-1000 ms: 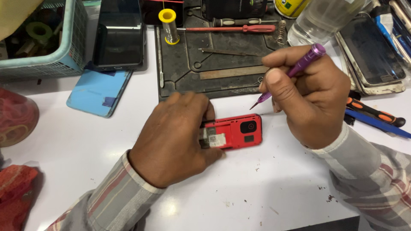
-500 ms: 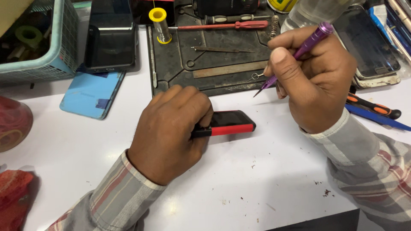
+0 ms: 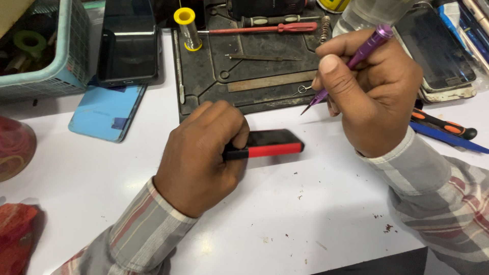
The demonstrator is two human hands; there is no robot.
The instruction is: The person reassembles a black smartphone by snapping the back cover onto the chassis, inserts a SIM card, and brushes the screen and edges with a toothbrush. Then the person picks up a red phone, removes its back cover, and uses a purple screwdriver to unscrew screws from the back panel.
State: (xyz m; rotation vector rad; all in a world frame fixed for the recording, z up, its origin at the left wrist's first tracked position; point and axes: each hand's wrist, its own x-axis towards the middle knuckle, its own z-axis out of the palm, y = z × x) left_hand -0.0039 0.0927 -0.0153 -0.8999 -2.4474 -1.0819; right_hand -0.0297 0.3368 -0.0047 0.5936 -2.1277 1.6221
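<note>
My left hand [image 3: 201, 153] grips a small red and black phone [image 3: 270, 143] at the middle of the white table [image 3: 305, 224]. The phone stands tilted on its long edge, red side toward me, its left end hidden under my fingers. My right hand [image 3: 374, 91] hovers to the right of it and a little farther back, holding a purple screwdriver [image 3: 351, 61] like a pen. The screwdriver's tip points down and left, above the front edge of the dark work mat [image 3: 254, 76], clear of the phone.
On the mat lie a red-handled screwdriver [image 3: 275, 28], a yellow solder spool [image 3: 186, 23] and thin metal tools. A blue phone back [image 3: 104, 112], a black phone [image 3: 127, 46] and a teal basket [image 3: 46, 56] sit at left. More phones and orange-handled tools lie at right.
My left hand turned the phone from lying open side up onto its edge. My right hand lifted the screwdriver away from the phone, up and to the right.
</note>
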